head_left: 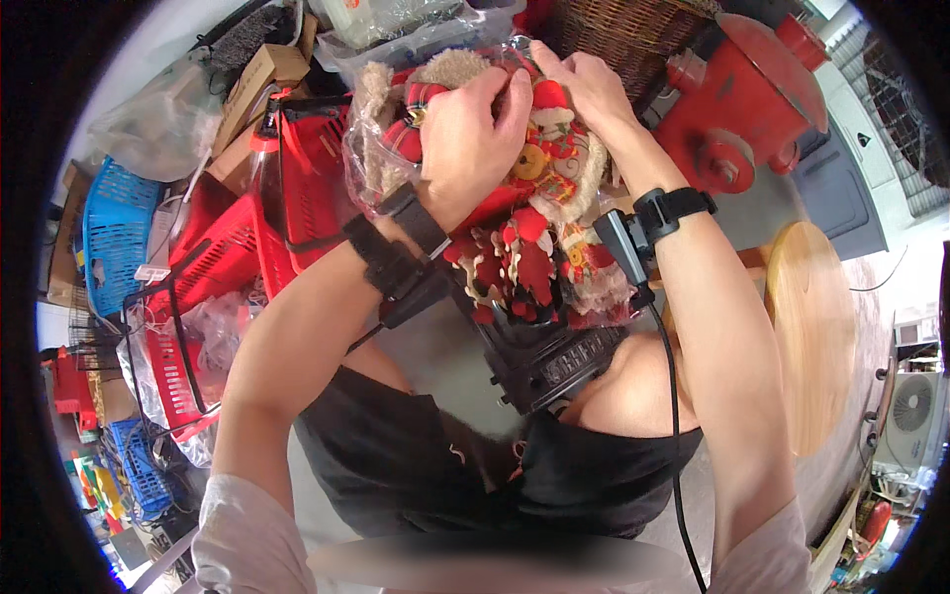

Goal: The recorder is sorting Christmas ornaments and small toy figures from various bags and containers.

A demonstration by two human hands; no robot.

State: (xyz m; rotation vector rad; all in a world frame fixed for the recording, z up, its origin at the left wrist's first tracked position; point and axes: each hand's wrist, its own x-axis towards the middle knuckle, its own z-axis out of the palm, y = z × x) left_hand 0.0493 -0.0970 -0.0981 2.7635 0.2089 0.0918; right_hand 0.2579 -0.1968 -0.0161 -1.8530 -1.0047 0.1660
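Note:
My left hand [475,129] is curled over a heap of Christmas plush items, its fingertips mostly hidden. My right hand [584,89] has fingers bent at the heap's top edge; what they grip is unclear. Between them lie a tartan bow [421,99], tan fluffy fabric [376,89] inside clear plastic, and a patterned piece [539,163] with a yellow bear face. Lower down, red, white and brown decorations [524,262] and another wrapped piece [594,277] rest over a black crate [549,366] between my knees.
Red baskets [228,252], a blue basket [119,238] and plastic bags [158,129] crowd the left. Behind is a wicker basket [618,30]. At the right stand a red metal object [742,99], a wooden stool [811,327] and a white fan unit [905,416].

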